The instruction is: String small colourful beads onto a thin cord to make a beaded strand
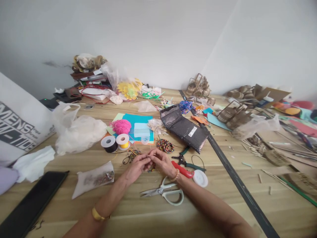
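Near the middle of the wooden table (119, 208), my left hand (140, 165) and my right hand (162, 162) meet at their fingertips. Both are pinched on something thin and too small to make out. Some colourful beads (151, 168) show just below the fingers. Behind my right hand lies a coil of multicoloured beads (165, 145). Loose beads (131, 154) lie behind my left hand. White-handled scissors (164, 191) rest below both hands, blades pointing left. Red-handled pliers (182, 170) and a white round lid (200, 178) are right of my right wrist.
Black spool (109, 144), white-and-yellow spool (123, 141) and pink yarn (121, 126) stand behind left. A bag of beads (95, 178) lies left. Behind right are green-handled cutters (188, 162) and a black bubble mailer (184, 129). A dark strip (230, 168) crosses the table.
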Tool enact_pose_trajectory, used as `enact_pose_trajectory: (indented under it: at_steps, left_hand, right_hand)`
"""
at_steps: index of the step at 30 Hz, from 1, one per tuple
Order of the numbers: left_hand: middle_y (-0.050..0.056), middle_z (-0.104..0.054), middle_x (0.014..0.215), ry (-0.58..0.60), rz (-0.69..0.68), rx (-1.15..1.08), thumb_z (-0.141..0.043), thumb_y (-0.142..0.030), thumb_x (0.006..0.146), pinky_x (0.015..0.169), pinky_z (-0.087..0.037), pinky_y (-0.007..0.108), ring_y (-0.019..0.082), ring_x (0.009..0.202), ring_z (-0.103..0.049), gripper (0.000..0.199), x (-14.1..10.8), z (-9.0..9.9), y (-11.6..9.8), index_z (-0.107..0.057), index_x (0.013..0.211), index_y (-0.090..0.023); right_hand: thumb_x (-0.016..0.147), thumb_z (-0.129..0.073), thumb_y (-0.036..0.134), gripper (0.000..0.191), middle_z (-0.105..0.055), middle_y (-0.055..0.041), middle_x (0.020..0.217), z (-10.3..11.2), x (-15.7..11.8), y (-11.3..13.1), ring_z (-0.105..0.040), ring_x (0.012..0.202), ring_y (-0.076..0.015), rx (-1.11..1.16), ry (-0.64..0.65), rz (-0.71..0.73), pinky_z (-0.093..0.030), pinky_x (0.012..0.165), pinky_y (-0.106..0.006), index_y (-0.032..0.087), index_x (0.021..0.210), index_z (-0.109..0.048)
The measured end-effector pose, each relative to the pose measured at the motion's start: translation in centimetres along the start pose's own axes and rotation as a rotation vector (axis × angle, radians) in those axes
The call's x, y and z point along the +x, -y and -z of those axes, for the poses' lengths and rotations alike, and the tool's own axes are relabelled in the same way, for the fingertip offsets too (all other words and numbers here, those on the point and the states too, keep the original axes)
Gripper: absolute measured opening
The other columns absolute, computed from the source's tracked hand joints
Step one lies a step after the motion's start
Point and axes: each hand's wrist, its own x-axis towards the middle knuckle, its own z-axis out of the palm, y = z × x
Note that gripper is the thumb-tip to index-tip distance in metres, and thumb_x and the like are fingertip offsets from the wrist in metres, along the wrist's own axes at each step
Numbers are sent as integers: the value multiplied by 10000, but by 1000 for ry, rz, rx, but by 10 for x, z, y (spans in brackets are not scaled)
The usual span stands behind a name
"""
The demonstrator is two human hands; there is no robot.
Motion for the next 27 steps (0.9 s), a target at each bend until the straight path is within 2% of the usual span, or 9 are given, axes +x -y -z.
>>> enact_pose_trajectory:
  at_steps: [3, 6, 10, 13, 16, 20, 24, 27]
  left_hand:
    - [-10, -551, 586, 7, -23, 56, -811, -351, 595, 477, -268, 215, 73, 506, -448, 321, 1, 3, 0, -642, 712, -106]
    - [-5, -562, 614, -1, -66, 119, -772, -378, 627, 488, -293, 219, 78, 515, -454, 311, 1, 9, 3, -629, 713, -115]
    - [-24, -552, 601, -10, -108, 247, -691, -400, 696, 485, -311, 212, 77, 490, -443, 277, -1, 17, 5, -606, 719, -138]
    - [-30, -546, 588, -20, -116, 335, -647, -403, 730, 473, -301, 203, 80, 485, -443, 262, -5, 16, 2, -575, 711, -152]
    - [-42, -521, 553, -65, -160, 411, -651, -405, 721, 452, -269, 198, 82, 472, -415, 260, -8, 14, -2, -586, 721, -154]
    - [-46, -485, 513, -143, -207, 450, -675, -395, 699, 438, -220, 213, 81, 455, -345, 255, -11, 11, -8, -659, 738, -143]
    - [-55, -424, 489, -100, -160, 394, -680, -423, 708, 436, -158, 236, 75, 445, -268, 285, -14, 9, -11, -696, 773, -147]
    - [-71, -367, 472, -47, -123, 382, -706, -459, 678, 439, -145, 233, 70, 443, -253, 320, -14, 10, -10, -681, 731, -144]
  right_hand:
    - [769, -692, 518, 370, -584, 12, 727, 0, 2, -4, -610, 560, -125, 2, 7, -25, -549, 579, -299, 193, 824, -524]
    - [791, -663, 530, 363, -593, 12, 674, 5, 3, -10, -610, 591, -143, -68, 6, -38, -543, 618, -315, 192, 836, -539]
    - [786, -661, 538, 371, -584, 2, 711, 11, 3, -17, -561, 625, -130, -168, -55, -4, -500, 608, -269, 184, 803, -551]
    - [811, -641, 522, 353, -573, -12, 773, 10, 1, -16, -538, 671, -125, -234, -42, 33, -482, 639, -258, 178, 803, -560]
    - [829, -615, 531, 355, -572, -32, 822, 7, -1, -13, -540, 722, -141, -308, -50, 67, -486, 658, -265, 180, 804, -561]
    - [868, -571, 512, 335, -565, -58, 915, 5, -3, -10, -560, 842, -172, -408, -50, 144, -491, 770, -303, 180, 820, -574]
    - [890, -552, 481, 298, -549, -66, 983, 6, -4, -9, -557, 933, -189, -505, -60, 194, -470, 858, -321, 192, 829, -595]
    - [893, -550, 477, 291, -555, -68, 992, 7, -6, -8, -556, 950, -193, -510, -50, 189, -462, 865, -320, 195, 838, -598]
